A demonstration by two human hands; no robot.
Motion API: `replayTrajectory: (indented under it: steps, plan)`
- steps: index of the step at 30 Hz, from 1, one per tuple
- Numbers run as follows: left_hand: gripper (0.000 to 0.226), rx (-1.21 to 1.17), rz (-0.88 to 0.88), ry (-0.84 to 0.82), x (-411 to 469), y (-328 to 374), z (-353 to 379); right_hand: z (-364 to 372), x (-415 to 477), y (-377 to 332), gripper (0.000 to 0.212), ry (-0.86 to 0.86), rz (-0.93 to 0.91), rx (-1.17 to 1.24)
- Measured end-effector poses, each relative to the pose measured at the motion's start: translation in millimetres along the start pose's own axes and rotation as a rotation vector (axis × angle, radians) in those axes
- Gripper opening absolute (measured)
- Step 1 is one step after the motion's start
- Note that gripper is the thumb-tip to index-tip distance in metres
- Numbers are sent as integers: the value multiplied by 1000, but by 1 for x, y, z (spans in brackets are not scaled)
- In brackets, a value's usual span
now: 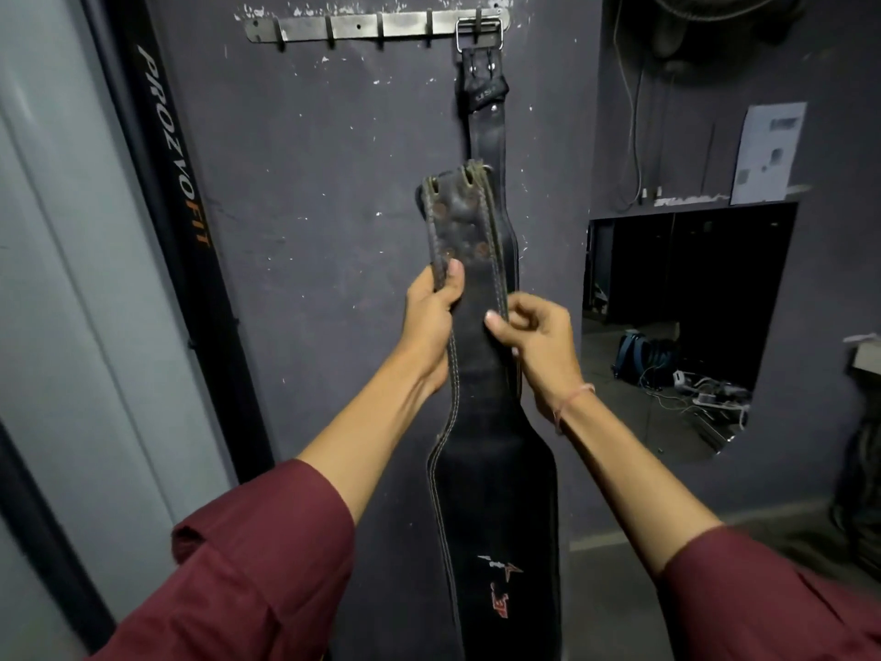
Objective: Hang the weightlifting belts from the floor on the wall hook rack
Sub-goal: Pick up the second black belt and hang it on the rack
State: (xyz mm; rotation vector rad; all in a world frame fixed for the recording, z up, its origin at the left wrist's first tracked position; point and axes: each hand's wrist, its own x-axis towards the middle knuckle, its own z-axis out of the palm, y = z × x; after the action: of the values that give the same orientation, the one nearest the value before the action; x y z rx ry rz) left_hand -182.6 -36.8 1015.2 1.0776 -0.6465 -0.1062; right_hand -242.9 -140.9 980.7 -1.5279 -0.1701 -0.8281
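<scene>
A black leather weightlifting belt (pixel 476 288) with pale stitching is held up in front of the dark wall, its worn upper end folded over. My left hand (pixel 431 312) grips its left edge, thumb on the front. My right hand (pixel 534 333) pinches its right edge just below. The belt's wide part with a red logo hangs down between my forearms. Behind it, another black belt (pixel 486 116) hangs by its metal buckle from the rightmost hook of the steel hook rack (pixel 353 26) high on the wall. The rack's other hooks are bare.
A black machine post (pixel 176 193) lettered PROZVOFIT slants up at the left beside a grey panel. At the right, a wall opening (pixel 686 326) shows a dark room with a blue bag and cables on the floor. A paper sheet (pixel 767 150) is stuck above it.
</scene>
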Motion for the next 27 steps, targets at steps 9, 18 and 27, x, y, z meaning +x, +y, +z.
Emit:
replayTrajectory:
  steps: [9,18,27]
  plan:
    - [26,147,7,38,-1,-7,-24,0,-94,100,17,-192,371,-48]
    - [28,337,139,50,-5,7,-48,70,23,5,29,34,14,148]
    - [35,697,144,-4,-91,-93,-113,83,19,11,16,158,119,279]
